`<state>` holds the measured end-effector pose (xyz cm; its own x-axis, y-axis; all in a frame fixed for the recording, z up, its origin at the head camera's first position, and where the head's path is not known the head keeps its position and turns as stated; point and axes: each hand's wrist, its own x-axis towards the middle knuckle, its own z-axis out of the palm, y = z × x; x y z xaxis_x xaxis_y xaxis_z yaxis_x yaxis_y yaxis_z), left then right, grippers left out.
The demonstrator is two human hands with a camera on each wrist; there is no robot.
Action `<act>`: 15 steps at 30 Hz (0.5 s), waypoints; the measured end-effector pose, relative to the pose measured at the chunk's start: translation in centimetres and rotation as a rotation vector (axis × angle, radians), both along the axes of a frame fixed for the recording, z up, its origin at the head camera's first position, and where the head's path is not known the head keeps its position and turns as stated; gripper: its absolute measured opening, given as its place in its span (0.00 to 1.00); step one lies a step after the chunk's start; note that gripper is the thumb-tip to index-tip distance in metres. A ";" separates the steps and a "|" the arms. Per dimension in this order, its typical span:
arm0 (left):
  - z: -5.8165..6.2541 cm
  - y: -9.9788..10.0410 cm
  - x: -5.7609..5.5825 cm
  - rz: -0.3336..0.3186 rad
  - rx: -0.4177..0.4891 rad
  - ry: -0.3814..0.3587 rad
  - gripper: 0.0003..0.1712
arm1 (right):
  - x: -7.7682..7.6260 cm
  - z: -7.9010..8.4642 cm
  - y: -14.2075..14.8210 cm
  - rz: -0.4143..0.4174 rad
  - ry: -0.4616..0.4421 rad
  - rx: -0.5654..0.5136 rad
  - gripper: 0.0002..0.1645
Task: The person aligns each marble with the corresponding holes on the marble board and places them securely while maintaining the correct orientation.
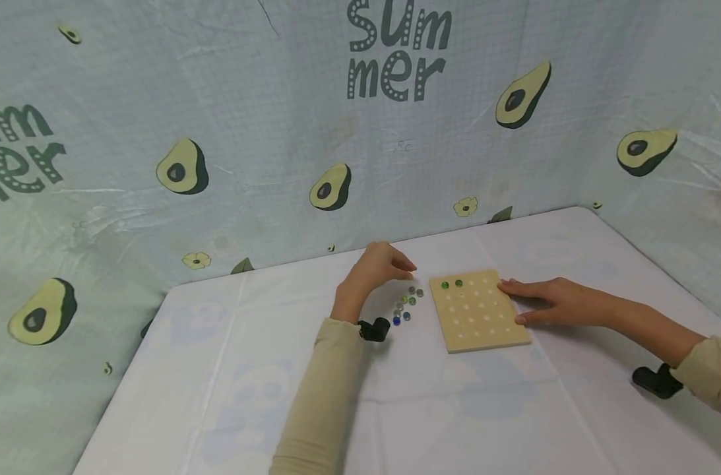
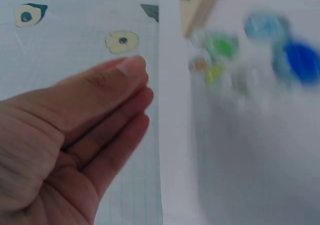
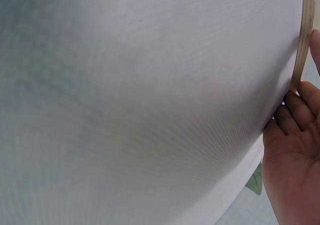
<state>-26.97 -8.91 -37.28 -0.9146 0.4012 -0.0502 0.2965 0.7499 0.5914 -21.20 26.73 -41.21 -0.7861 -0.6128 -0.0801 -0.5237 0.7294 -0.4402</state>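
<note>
A square wooden board [image 1: 477,336] with rows of small hollows lies on the table, two green glass marbles [image 1: 452,284] in its far row near the left corner. Left of it several loose marbles [image 1: 404,305], clear, green and blue, form a small cluster. Just above the far end of that cluster hovers my left hand [image 1: 375,269]. Its thumb and fingertips are close together in the left wrist view, and no marble shows between them. Against the board's right edge rests my right hand [image 1: 564,302], its fingers fairly straight; the right wrist view shows fingertips at the board's side [image 3: 302,45].
A white cloth [image 1: 247,396] with faint prints covers the table. Behind it hangs a pale curtain [image 1: 265,119] with avocado prints and lettering. Each wrist bears a small black camera, one by the left cuff [image 1: 375,329] near the marbles.
</note>
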 end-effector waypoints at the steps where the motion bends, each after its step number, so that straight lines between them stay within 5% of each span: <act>1: 0.0 -0.6 -0.2 -0.023 -0.010 0.000 0.13 | 0.0 0.0 0.0 -0.001 0.000 0.001 0.48; 8: -0.3 -2.9 -1.2 -0.145 0.014 -0.026 0.14 | 0.0 -0.2 0.1 -0.013 0.002 0.006 0.48; 15: -1.0 -2.7 -2.5 -0.310 -0.004 -0.022 0.13 | -0.1 -0.1 0.0 -0.017 -0.026 0.009 0.49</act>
